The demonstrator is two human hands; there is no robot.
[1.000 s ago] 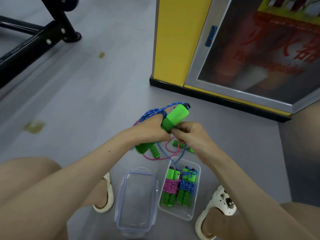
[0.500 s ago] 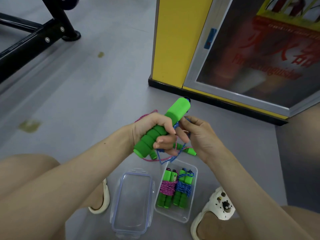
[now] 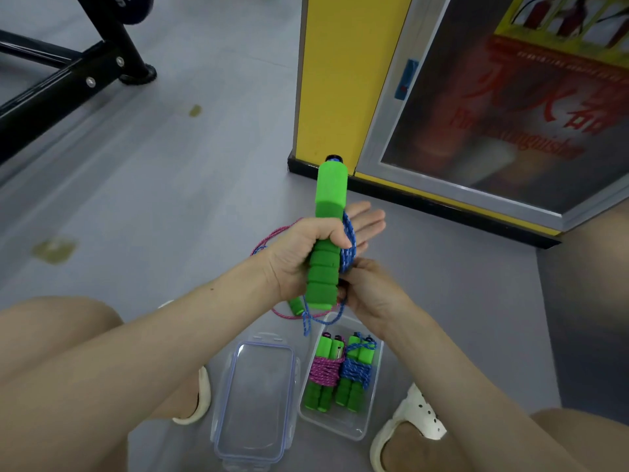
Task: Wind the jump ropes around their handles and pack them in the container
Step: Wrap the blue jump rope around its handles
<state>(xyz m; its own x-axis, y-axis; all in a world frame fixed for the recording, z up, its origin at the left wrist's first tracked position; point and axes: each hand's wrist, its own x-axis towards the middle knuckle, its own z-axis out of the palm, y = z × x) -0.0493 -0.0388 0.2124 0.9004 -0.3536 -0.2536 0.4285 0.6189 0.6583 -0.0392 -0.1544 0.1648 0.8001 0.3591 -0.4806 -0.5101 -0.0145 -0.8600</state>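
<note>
Left hand (image 3: 292, 257) clamps one green handle (image 3: 325, 267) upright under thumb, fingers straight; blue rope (image 3: 350, 247) looped round both. Right hand (image 3: 374, 294) pinches rope beside handle. Container (image 3: 340, 429) below, between feet: two wound ropes (image 3: 325, 373), four handles. One lid (image 3: 255, 403) just left. One pink rope (image 3: 269, 238) loose. Cabinet (image 3: 326, 80) ahead; open floor (image 3: 170, 199) left.

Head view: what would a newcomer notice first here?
The bright green handle stands upright mid-frame, gripped by the left hand while the right hand pinches the blue rope looped beside it. Below, on the floor, a clear container holds two wound ropes, its lid lying to its left.
</note>
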